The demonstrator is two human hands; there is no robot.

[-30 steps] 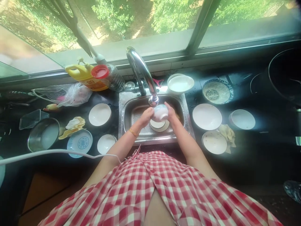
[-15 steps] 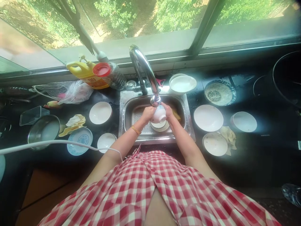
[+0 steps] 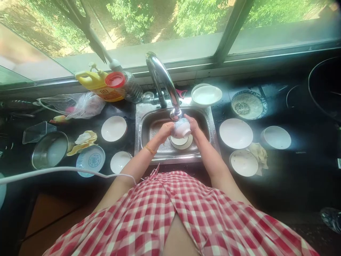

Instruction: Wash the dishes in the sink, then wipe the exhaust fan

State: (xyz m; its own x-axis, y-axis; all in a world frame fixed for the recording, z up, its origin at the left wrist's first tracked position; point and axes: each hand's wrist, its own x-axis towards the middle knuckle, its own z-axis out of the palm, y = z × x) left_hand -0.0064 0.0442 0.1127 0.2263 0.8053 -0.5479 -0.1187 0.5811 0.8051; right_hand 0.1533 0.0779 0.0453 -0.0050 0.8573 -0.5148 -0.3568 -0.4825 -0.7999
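Note:
Between my two hands, a small white bowl [image 3: 182, 128] with a bluish pattern is tilted under the tap [image 3: 176, 113], its foot facing me. My left hand [image 3: 166, 131] grips its left side, and my right hand [image 3: 193, 124] is closed on its right side. Beneath it, inside the steel sink [image 3: 149, 142], sits a stack of white dishes [image 3: 181, 145], partly covered by the held bowl. Whether water runs from the tap I cannot tell.
Left on the black counter are white bowls [image 3: 114, 128], a bluish plate [image 3: 91, 160], a steel pot [image 3: 50, 151] and cloths [image 3: 84, 139]. A yellow jug [image 3: 94, 83] stands by the window. Several bowls [image 3: 236, 133] are on the right. A white cable [image 3: 66, 170] crosses my left arm.
My hands have turned the bowl, so its foot points more to the right and more of its patterned side shows. My right hand has shifted slightly right, with its fingers spread further along the bowl.

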